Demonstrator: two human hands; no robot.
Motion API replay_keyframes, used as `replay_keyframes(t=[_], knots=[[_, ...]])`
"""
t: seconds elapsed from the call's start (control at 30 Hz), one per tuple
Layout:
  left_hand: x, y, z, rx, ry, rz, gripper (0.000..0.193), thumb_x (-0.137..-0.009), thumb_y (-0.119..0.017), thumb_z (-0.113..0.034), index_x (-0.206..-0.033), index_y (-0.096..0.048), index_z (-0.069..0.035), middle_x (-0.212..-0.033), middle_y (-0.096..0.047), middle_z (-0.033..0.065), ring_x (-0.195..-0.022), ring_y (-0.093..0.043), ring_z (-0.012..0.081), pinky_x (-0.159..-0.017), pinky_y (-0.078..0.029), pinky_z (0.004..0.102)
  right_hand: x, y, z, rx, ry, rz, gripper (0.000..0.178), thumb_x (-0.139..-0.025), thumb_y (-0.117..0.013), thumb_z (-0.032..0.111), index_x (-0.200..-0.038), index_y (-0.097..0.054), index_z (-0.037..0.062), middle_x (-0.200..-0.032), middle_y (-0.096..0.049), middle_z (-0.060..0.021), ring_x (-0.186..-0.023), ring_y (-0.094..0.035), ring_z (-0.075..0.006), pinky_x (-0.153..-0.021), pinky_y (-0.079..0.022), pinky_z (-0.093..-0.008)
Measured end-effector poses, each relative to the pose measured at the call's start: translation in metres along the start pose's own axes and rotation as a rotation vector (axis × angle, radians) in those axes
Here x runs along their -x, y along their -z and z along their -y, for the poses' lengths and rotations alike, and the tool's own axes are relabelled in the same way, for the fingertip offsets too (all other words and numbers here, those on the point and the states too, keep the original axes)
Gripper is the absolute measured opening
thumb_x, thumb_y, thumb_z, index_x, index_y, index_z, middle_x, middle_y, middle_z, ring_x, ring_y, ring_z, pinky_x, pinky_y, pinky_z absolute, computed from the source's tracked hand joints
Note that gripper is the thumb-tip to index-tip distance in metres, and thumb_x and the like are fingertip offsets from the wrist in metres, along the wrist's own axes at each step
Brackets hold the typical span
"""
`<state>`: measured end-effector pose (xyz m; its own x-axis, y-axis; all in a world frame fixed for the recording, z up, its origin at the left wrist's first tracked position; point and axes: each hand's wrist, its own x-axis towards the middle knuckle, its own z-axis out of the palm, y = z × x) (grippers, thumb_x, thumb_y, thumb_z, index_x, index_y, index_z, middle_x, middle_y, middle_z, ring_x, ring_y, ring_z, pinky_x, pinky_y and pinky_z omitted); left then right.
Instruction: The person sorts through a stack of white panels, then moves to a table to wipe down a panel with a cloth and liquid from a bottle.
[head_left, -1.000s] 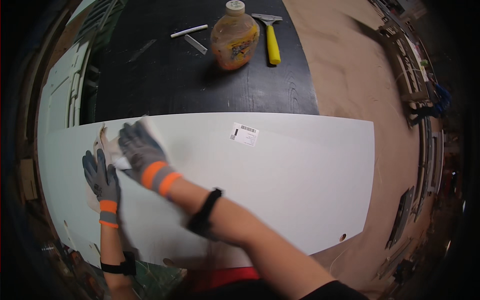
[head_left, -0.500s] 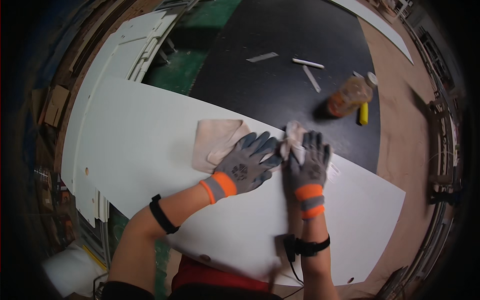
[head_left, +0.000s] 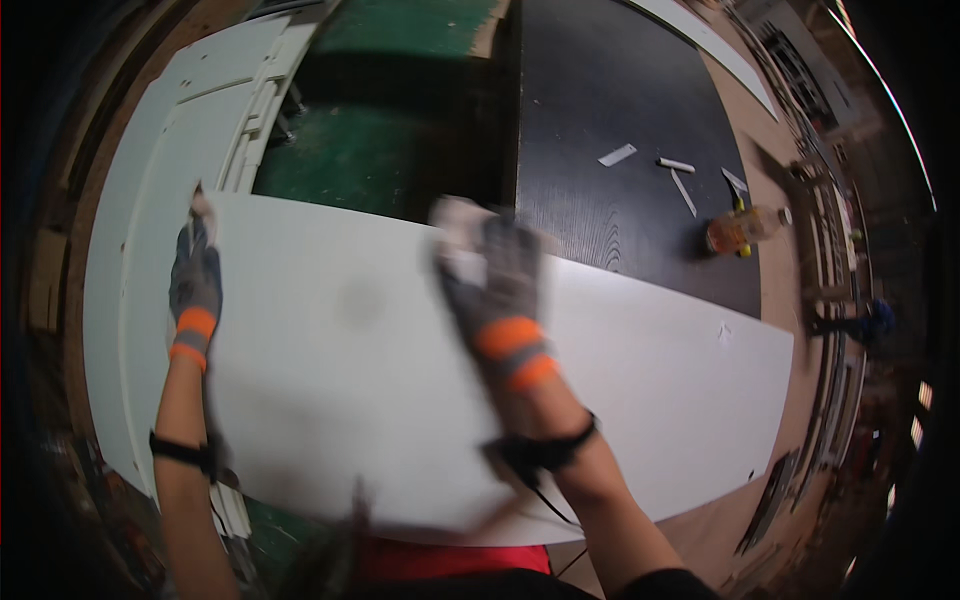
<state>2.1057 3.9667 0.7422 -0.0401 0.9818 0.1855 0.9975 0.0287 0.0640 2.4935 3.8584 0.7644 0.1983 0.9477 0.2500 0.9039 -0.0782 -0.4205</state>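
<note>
A long white panel (head_left: 640,350) lies across in front of me. My left hand (head_left: 197,272), in a grey glove with an orange cuff, is at the panel's far left corner. Its fingers close on a pale beige cloth (head_left: 203,208), of which only a small bit shows at the fingertips. Over the panel's far edge, near the middle, my right hand (head_left: 510,262) wears a matching glove and is smeared by motion. A second beige cloth (head_left: 460,222) is bunched in its fingers.
Beyond the panel lies a black board (head_left: 620,100) bearing a white stick (head_left: 675,165), thin strips and a bottle of amber liquid (head_left: 738,232) beside something yellow. More white panels (head_left: 150,230) are at the left. Green floor (head_left: 340,150) shows in the gap.
My left hand has moved far left along the panel, and the cloth has left the panel's middle. My right hand has shifted left with its cloth. The view has shifted too.
</note>
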Motion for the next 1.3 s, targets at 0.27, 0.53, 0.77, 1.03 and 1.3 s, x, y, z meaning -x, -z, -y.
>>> replay_keyframes(t=[0.27, 0.53, 0.77, 1.03, 1.3], knots=[[-0.004, -0.071, 0.188, 0.757, 0.11, 0.184, 0.038, -0.098, -0.034, -0.012, -0.133, -0.042, 0.0, -0.129, -0.051, 0.0127, -0.117, -0.049, 0.0232, -0.104, -0.033, 0.0289, -0.081, -0.149, 0.236, -0.293, 0.386, 0.154, 0.072, -0.08, -0.054, 0.038, -0.135, -0.037, -0.0053, -0.143, -0.029, -0.0256, -0.137, -0.019, -0.0391, -0.115, -0.006, -0.0449], [0.009, -0.043, 0.181, 0.646, 0.214, 0.161, 0.04, -0.097, -0.037, -0.01, -0.133, -0.038, 0.006, -0.137, -0.043, 0.0142, -0.128, -0.041, 0.0229, -0.109, -0.027, 0.0295, 0.027, 0.026, -0.048, 0.292, -0.055, -0.13, 0.064, -0.085, -0.06, 0.04, -0.128, -0.044, -0.0043, -0.132, -0.044, -0.0255, -0.124, -0.041, -0.0407, -0.107, -0.03, -0.0469], [0.005, -0.063, 0.19, 0.969, 0.314, 0.224, 0.047, -0.099, -0.035, -0.021, -0.139, -0.033, 0.002, -0.144, -0.036, 0.0117, -0.132, -0.034, 0.02, -0.113, -0.021, 0.0303, 0.052, 0.053, -0.059, 0.4, -0.34, -0.155, 0.065, -0.086, -0.056, 0.041, -0.127, -0.043, -0.0065, -0.131, -0.044, -0.0277, -0.123, -0.042, -0.0417, -0.107, -0.028, -0.0484], [0.005, -0.055, 0.148, 1.242, 0.406, 0.293, 0.055, -0.098, -0.039, -0.03, -0.14, -0.029, 0.004, -0.147, -0.029, 0.0132, -0.137, -0.025, 0.0205, -0.114, -0.016, 0.0298, -0.019, -0.043, 0.079, -0.11, 0.014, 0.054, 0.075, -0.081, -0.056, 0.041, -0.134, -0.034, -0.007, -0.143, -0.03, -0.0239, -0.138, -0.019, -0.0365, -0.115, -0.01, -0.044], [0.005, -0.046, 0.137, 1.163, 0.401, 0.436, 0.054, -0.099, -0.039, -0.034, -0.141, -0.031, -0.001, -0.144, -0.035, 0.0086, -0.133, -0.031, 0.018, -0.111, -0.02, 0.0313, 0.063, 0.076, -0.115, 0.89, -0.422, -0.294, 0.043, -0.091, -0.05, 0.031, -0.118, -0.05, -0.0024, -0.117, -0.053, -0.022, -0.112, -0.048, -0.034, -0.102, -0.033, -0.0431]])
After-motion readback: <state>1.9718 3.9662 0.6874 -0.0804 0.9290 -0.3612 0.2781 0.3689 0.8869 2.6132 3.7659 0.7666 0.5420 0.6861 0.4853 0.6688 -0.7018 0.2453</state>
